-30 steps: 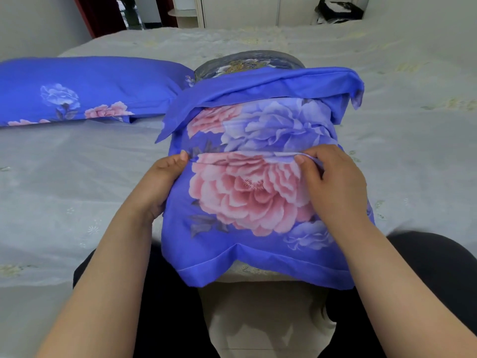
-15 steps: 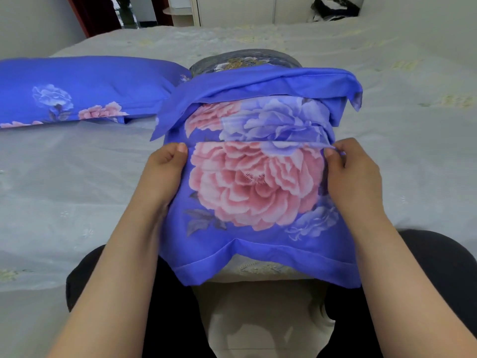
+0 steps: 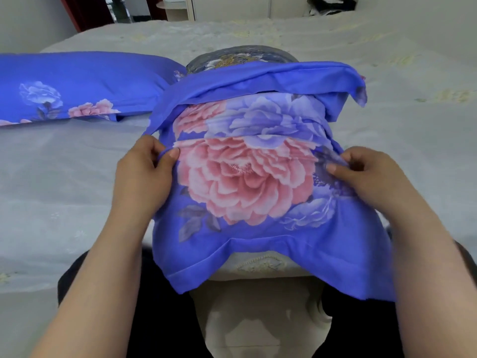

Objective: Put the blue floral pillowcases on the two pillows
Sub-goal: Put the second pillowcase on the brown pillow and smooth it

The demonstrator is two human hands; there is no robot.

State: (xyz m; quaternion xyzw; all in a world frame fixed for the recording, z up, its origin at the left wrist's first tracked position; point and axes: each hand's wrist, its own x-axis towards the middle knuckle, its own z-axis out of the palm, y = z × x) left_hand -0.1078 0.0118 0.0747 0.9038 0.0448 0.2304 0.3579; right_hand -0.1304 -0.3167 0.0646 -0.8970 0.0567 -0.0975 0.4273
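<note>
A blue floral pillowcase [image 3: 247, 182] with a big pink peony covers most of a pillow that stands in front of me on the bed. The pillow's grey patterned far end [image 3: 240, 58] sticks out beyond the case's folded-back hem. My left hand [image 3: 144, 177] pinches a fold of the case at its left edge. My right hand [image 3: 361, 174] pinches the bunched fabric at its right edge. A second pillow [image 3: 77, 86], fully inside a matching blue floral case, lies flat at the far left.
The pale grey embroidered bedsheet [image 3: 64, 189] spreads all around. My dark-clothed legs [image 3: 160, 319] press against the bed's near edge. A white cabinet [image 3: 232, 6] and a dark red curtain [image 3: 85, 11] stand beyond the bed's far side.
Both hands have shifted outward to the case's side edges and now pinch folds of fabric there. The case is pulled wider and smoother over the pillow.
</note>
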